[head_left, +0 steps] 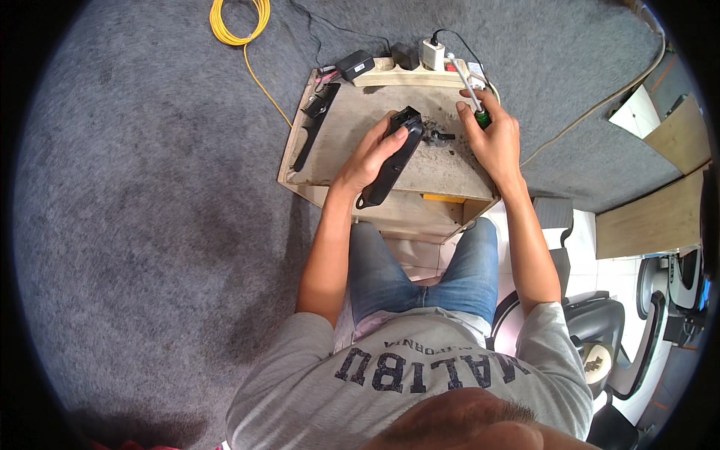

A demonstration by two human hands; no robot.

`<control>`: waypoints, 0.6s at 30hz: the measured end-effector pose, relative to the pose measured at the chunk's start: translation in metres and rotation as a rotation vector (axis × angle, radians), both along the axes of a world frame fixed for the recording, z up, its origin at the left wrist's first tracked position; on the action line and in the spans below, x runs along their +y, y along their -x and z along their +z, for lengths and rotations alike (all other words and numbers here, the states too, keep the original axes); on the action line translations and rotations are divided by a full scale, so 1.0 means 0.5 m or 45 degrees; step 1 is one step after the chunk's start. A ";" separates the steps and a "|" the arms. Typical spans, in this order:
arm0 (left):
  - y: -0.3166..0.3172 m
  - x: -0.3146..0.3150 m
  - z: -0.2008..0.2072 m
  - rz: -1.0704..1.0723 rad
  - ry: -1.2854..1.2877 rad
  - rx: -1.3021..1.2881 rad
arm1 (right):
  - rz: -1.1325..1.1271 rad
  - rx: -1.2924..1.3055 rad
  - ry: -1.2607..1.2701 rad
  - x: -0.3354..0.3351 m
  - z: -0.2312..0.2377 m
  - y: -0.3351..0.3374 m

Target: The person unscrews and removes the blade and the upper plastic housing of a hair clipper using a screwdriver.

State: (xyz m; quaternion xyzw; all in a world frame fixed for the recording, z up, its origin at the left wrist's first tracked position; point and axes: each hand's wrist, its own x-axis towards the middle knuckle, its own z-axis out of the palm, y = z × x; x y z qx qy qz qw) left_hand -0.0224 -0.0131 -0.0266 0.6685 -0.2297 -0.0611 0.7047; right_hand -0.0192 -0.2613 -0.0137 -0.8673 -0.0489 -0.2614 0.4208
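My left hand [367, 159] is wrapped around a black hair clipper [395, 166], held at a slant above the small wooden table [337, 154]. The clipper's top end points away from me and looks open, with no blade that I can make out. In my right hand [498, 144] is a screwdriver [482, 118] with a green handle, its metal shaft pointing up and away, clear of the clipper. Between the hands a small black part [444, 136] lies on the tabletop among dark crumbs, perhaps hair clippings.
At the table's left edge lies a black comb [306, 142]. A cream power strip [386, 78] with a black adapter [355, 66] and a white charger [433, 55] runs along the back. A coiled yellow cable [240, 21] hangs at the far left. Black chairs [600, 326] stand at right.
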 end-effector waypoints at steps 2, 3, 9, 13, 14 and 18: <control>-0.003 0.013 0.001 -0.118 -0.034 0.191 | 0.008 -0.025 -0.048 -0.002 -0.001 -0.004; -0.001 0.008 0.002 -0.120 -0.034 0.193 | 0.020 -0.055 -0.097 -0.003 -0.001 -0.006; 0.006 -0.007 -0.004 -0.022 0.017 -0.044 | 0.049 0.034 -0.066 -0.006 -0.002 -0.001; -0.002 -0.011 -0.008 0.089 0.042 -0.027 | 0.137 -0.131 -0.119 -0.023 -0.048 -0.031; -0.004 -0.011 -0.008 0.121 0.061 -0.034 | 0.144 -0.086 -0.102 -0.023 -0.047 -0.032; -0.003 0.005 -0.005 0.123 0.024 0.151 | 0.156 -0.201 -0.234 -0.007 -0.040 -0.014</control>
